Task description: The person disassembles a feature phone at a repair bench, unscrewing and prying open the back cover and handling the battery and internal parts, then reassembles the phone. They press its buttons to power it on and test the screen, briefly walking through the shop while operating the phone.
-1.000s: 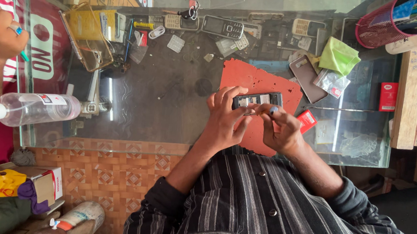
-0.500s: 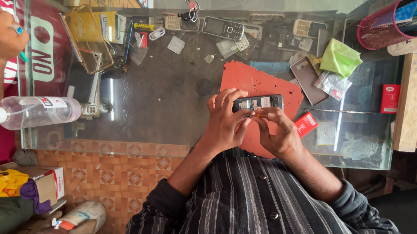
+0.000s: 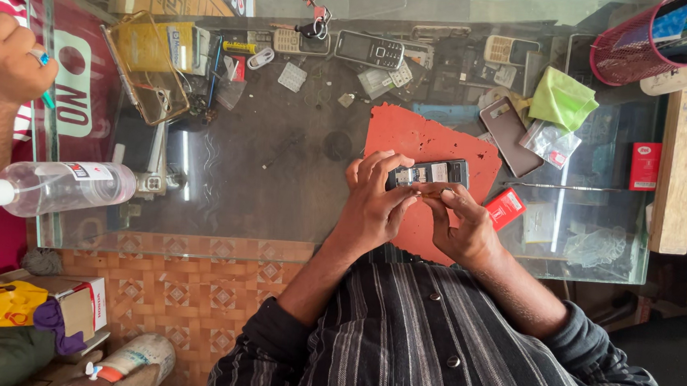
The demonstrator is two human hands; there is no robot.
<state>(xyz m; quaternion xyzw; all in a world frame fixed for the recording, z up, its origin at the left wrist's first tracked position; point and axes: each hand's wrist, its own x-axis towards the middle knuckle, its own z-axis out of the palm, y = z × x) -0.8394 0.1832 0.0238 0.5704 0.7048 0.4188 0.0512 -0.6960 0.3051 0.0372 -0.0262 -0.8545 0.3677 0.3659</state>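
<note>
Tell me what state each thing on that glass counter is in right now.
Small phone: back cover off, insides showing, held over the red mat.
Left hand: gripping the phone's end.
Right hand: fingertips on the phone's edge.
Spray bottle: lying on its side.
Green cloth: crumpled.
Grey phone: lying flat.
Pink mesh holder: tipped sideways.

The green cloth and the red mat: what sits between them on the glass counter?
In the head view, a brown phone lies face down between the green cloth and the red mat, beside a small clear plastic bag.
</note>
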